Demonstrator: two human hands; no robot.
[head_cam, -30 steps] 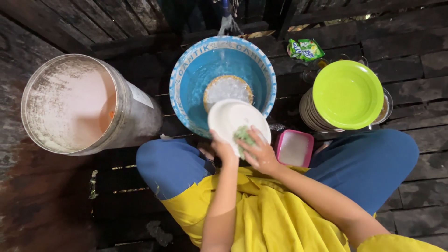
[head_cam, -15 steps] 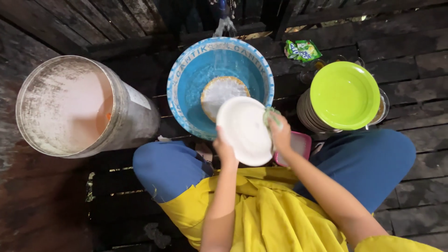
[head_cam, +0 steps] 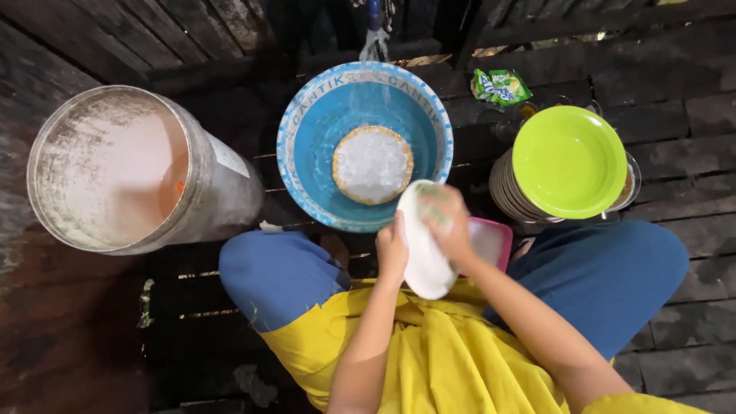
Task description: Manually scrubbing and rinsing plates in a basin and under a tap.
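Smooth white plate (head_cam: 424, 253), round and tilted on edge, sits between both hands above the lap. Left hand (head_cam: 392, 249) grips its near rim; right hand (head_cam: 447, 222) presses a green scrubbing pad (head_cam: 431, 196) against its face. Just ahead, a blue plastic basin (head_cam: 307, 130) holds water with a thin stream falling in, plus a frothy round dish (head_cam: 373, 164). Left, a big metal drum (head_cam: 222, 192) of foamy water. Right, a glossy lime-green plate (head_cam: 569, 161) tops a stack of plates (head_cam: 502, 188). A pink tub (head_cam: 491, 244) peeks out behind the wrist, a green sachet (head_cam: 501, 86) lies on dark wet planks (head_cam: 675, 100).
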